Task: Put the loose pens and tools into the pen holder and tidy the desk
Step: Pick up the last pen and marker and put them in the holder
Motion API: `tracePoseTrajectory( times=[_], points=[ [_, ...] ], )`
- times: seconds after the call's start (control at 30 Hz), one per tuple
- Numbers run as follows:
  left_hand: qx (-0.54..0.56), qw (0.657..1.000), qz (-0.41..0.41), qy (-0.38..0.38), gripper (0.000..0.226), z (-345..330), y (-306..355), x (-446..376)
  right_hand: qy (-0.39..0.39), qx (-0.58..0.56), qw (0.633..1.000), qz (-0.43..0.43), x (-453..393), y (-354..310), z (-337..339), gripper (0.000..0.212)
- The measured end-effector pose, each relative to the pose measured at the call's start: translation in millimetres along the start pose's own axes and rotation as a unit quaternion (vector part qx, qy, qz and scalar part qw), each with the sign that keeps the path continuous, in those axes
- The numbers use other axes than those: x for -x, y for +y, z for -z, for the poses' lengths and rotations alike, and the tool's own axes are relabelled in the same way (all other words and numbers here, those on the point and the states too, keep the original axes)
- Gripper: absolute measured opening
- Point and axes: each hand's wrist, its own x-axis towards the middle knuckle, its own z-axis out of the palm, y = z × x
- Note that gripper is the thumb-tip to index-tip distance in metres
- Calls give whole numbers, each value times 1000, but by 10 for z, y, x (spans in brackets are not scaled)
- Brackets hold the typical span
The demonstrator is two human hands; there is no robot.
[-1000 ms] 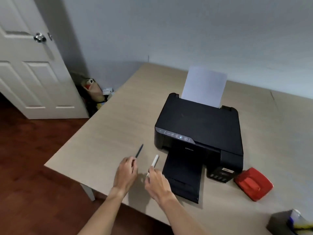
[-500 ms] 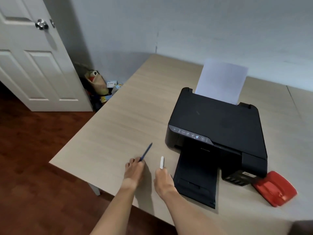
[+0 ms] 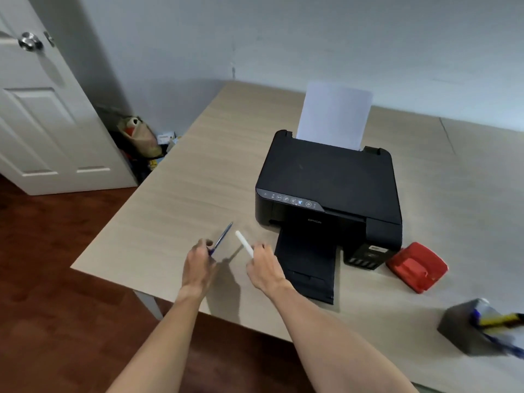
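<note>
My left hand (image 3: 199, 265) grips a blue pen (image 3: 223, 237) by its lower end; the pen points up and away, just above the light wooden desk (image 3: 181, 194). My right hand (image 3: 263, 268) holds a white pen (image 3: 243, 245) that tilts up to the left. Both hands hover near the desk's front left corner, a short gap between them. A grey pen holder (image 3: 467, 330) stands at the right near the front edge, with a yellow marker and other items sticking out of it, partly cut off by the frame.
A black printer (image 3: 329, 180) with a white sheet in its feeder sits mid-desk, its output tray extended right beside my right hand. A red hole punch (image 3: 416, 266) lies right of the printer. A white door (image 3: 42, 114) and floor clutter are at the left.
Both hands have lifted their pens off the desk and the pens' tips have drawn closer together. The view has shifted, bringing the pen holder back in at the right.
</note>
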Motion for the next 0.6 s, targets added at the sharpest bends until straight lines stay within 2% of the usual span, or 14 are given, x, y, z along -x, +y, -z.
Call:
tracePoseTrajectory(
  times=[0.13,0.23,0.43,0.6],
  points=[
    [48,987,-143,60,28,62,400,37,116,-91,987,71,275,279,456,32],
    [79,968,-225,84,23,-45,855,123,224,-152,960,68,544,675,887,21],
    [129,936,-327,-18,26,-595,1930,332,441,-128,888,-27,1228,1713,1796,22],
    [117,909,-387,-103,27,-1208,2725,539,474,-100,863,-142,1864,2388,2189,38]
  ],
)
